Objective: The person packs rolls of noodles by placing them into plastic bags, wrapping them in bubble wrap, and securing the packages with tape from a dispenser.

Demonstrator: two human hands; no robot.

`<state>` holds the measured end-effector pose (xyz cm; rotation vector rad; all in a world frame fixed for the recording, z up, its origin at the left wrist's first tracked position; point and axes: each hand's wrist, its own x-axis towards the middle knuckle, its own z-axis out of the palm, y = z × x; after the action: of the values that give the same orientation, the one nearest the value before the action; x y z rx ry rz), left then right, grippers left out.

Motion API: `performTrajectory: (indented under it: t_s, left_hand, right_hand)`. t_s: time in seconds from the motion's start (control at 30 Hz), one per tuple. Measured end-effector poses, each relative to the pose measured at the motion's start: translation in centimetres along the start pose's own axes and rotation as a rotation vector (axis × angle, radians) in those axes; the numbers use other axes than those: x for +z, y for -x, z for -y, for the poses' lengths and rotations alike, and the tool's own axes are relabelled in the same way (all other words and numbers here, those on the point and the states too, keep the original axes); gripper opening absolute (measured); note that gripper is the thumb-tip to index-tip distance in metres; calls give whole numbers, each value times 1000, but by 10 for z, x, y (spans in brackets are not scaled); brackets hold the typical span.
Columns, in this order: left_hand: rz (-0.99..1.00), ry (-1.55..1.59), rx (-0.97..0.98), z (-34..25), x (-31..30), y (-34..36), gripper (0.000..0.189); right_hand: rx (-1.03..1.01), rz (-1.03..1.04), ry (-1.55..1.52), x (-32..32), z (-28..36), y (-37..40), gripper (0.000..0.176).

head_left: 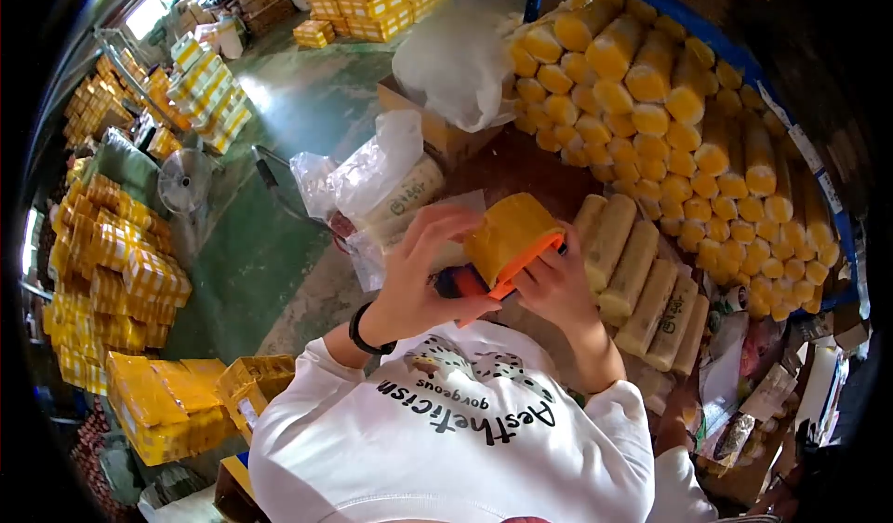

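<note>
In front of my chest is a tape dispenser (502, 287) with an orange frame and a wide roll of yellow tape (514, 234) on it. My left hand (423, 267), with a black band at the wrist, curls around its dark side, thumb below and fingers above. On the other side, the fingers of my right hand (556, 283) press against the orange frame by the roll's edge. Just beyond my hands lies a plastic-wrapped pale roll (405, 197) with green marking. Several long pale wrapped rolls (633, 281) lie side by side to the right of my right hand.
Yellow-ended wrapped rolls (651, 86) are stacked high in a blue rack (721, 44). A cardboard box (437, 132) with clear plastic stands ahead. Taped yellow cartons (167, 402) pile up at left, near a fan (184, 181). Another person's white sleeve (677, 486) shows at lower right.
</note>
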<state>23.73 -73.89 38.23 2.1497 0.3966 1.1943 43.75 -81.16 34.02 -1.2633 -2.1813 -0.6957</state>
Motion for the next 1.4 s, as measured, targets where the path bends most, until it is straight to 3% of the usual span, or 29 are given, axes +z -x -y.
performTrajectory:
  t_s: [0.17,0.33,0.43,0.5,0.6,0.7,0.9,1.1,1.2,1.3,1.4]
  left_hand:
    - [-64,-1,-114,16,10,6,65]
    - [36,19,-135,33,7,13,59]
    - [26,136,-277,55,14,31,57]
    - [51,145,-439,59,15,37,56]
    - [52,189,-492,87,27,58,55]
    - [156,101,-611,72,23,54,54]
    - [201,91,-514,90,28,62,41]
    - [269,62,-500,91,26,58,27]
    - [248,111,-342,94,32,56,22]
    - [265,107,-227,97,35,53,21]
    - [331,142,-228,94,31,50,20]
  right_hand:
    - [41,53,5,8,3,5,21]
    - [61,79,-56,27,7,16,28]
    - [82,256,-90,33,12,25,25]
    - [54,264,-9,54,15,41,27]
    - [167,264,-96,87,26,69,26]
    - [156,333,-44,90,41,77,24]
    - [204,329,-167,87,50,72,22]
    - [304,402,-166,94,63,95,44]
    - [302,271,-244,84,65,88,41]
    - [326,291,-309,83,64,94,40]
    - [363,278,-374,84,67,96,43]
